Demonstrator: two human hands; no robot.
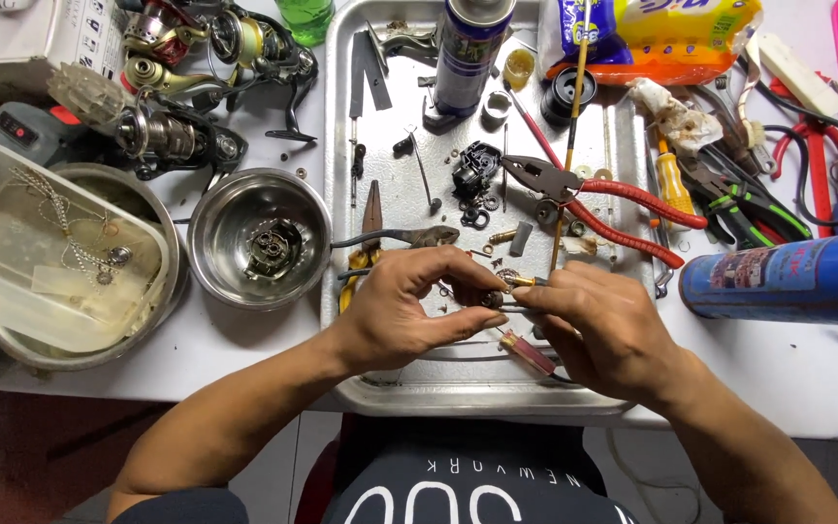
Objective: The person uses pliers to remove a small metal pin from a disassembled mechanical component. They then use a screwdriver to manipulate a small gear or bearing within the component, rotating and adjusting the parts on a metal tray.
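Over the near part of a metal tray (pixel 458 393), my left hand (pixel 409 306) pinches a small round metal part (pixel 493 299) between thumb and fingers. My right hand (pixel 603 325) meets it from the right, fingers closed on a thin brass-tipped piece (pixel 521 281) that touches that part. A red-handled tool (pixel 528 353) sticks out under my right hand. On the tray lie red-handled pliers (pixel 623 209), yellow-handled long-nose pliers (pixel 372 243), a black reel piece (pixel 475 167) and several small washers and screws.
A steel bowl (pixel 208 233) with a gear stands left of the tray, beside a clear plastic box (pixel 41 262) on a larger bowl. Fishing reels (pixel 196 58) lie at back left. A blue canister (pixel 788 277), cutters and tools crowd the right side. A spray can (pixel 467 49) stands at the tray's far end.
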